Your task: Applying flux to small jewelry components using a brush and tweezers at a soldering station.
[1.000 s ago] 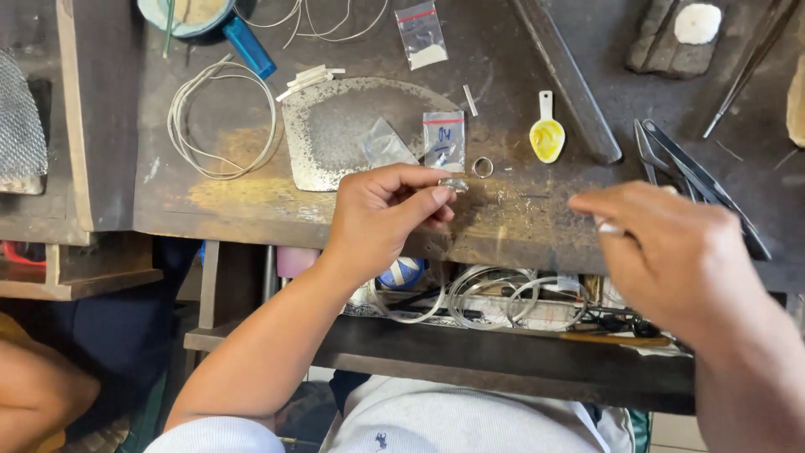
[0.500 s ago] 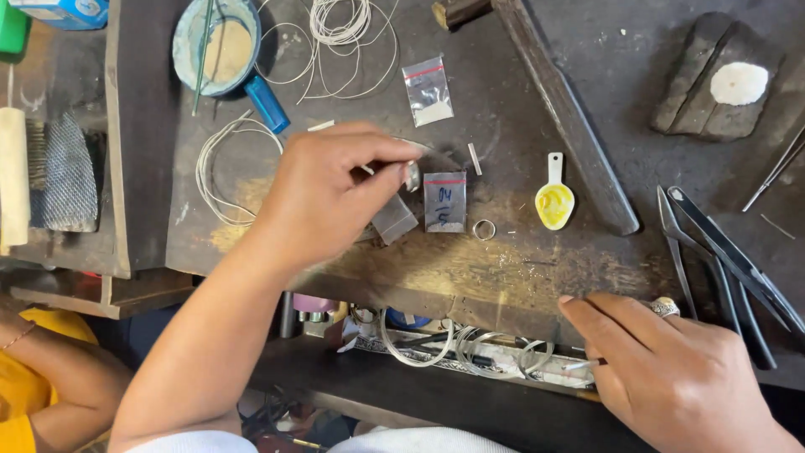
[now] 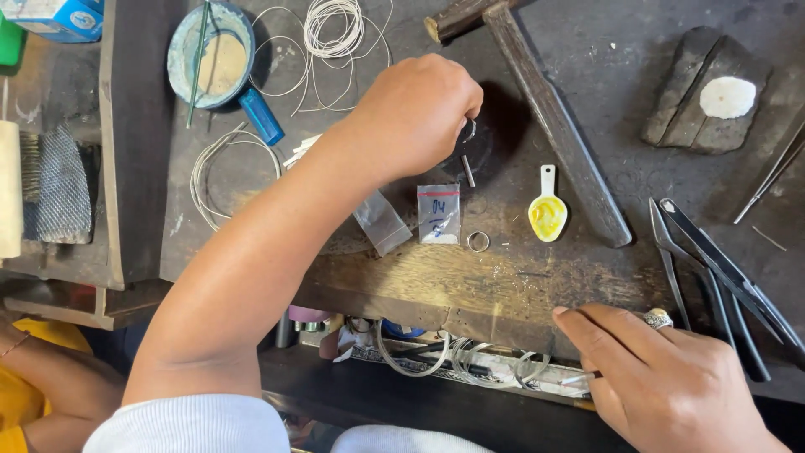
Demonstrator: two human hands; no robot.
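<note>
my left hand (image 3: 415, 113) reaches over the dark desk (image 3: 604, 109), fingers pinched together on a small metal ring (image 3: 468, 130). my right hand (image 3: 662, 377) rests at the desk's near edge, fingers loosely curled, beside black pliers (image 3: 713, 277).

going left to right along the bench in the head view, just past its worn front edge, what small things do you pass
Clear plastic bag → small labelled bag → metal ring → yellow spoon → pliers.
</note>
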